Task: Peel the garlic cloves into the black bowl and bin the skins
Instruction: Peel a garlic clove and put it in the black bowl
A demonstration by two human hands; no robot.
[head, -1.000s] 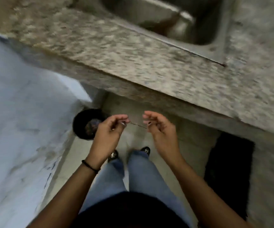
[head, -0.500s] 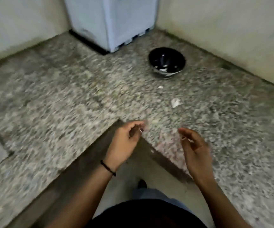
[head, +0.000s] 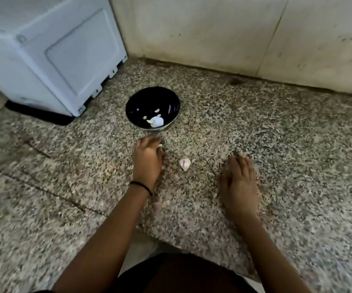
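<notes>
The black bowl (head: 172,102) stands on the speckled granite counter (head: 276,127) and holds a few pale peeled garlic cloves (head: 156,121). One unpeeled, pinkish garlic clove (head: 185,164) lies on the counter between my hands. My left hand (head: 147,158) reaches forward just short of the bowl, its fingertips down by a tiny white scrap (head: 160,145); it holds nothing that I can see. My right hand (head: 239,178) lies palm down on the counter to the right of the clove, fingers straight and holding nothing. Motion blurs both hands.
A white appliance (head: 50,49) stands at the back left, close to the bowl. A tiled wall (head: 234,34) closes off the back of the counter. The counter's inner corner edge (head: 149,237) is just in front of my body.
The view swung up from the floor and its dark bin to the counter corner. Both hands moved forward over the counter, the left toward the bowl, the right flattening down.
</notes>
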